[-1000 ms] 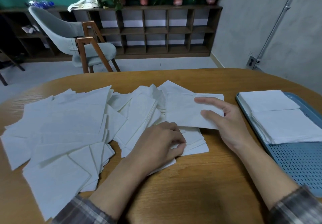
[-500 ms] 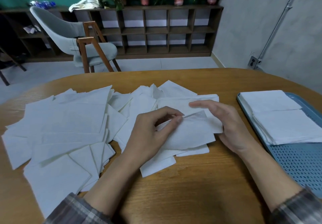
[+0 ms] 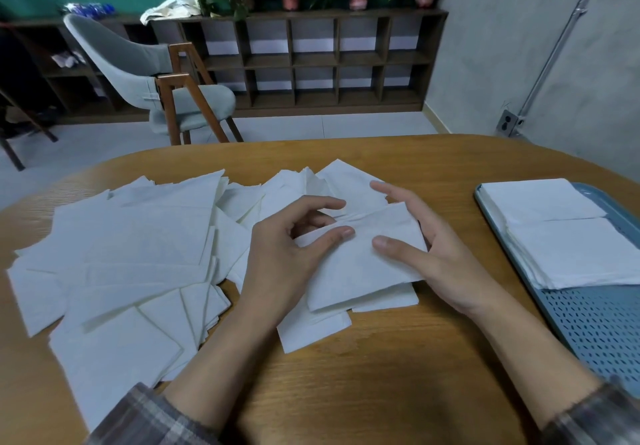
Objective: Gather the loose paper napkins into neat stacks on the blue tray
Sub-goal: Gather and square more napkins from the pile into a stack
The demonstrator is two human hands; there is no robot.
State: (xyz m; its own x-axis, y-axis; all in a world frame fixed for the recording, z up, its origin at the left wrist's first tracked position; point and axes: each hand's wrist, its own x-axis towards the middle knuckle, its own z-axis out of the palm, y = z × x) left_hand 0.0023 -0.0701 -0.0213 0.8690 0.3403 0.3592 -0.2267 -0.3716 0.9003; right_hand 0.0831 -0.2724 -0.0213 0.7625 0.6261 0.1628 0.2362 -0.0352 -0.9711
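Note:
Several loose white paper napkins (image 3: 138,254) lie spread over the left half of the wooden table (image 3: 381,375). Between my hands is a small bundle of napkins (image 3: 360,268), tilted and lifted a little above a few others. My left hand (image 3: 287,257) grips the bundle's left edge, thumb on top and fingers curled. My right hand (image 3: 440,254) holds its right edge, thumb on top and fingers behind. The blue perforated tray (image 3: 595,333) at the right carries two neat napkin stacks, a far stack (image 3: 540,198) and a near stack (image 3: 581,254).
A grey chair with wooden legs (image 3: 166,81) stands beyond the table's far edge. A dark cubby shelf (image 3: 311,63) with potted plants lines the back wall. Bare wood shows between the bundle and the tray, and in front of my arms.
My left hand came off the table pile and took the napkin's left edge. Both hands have drawn the napkins together and turned them slightly between them.

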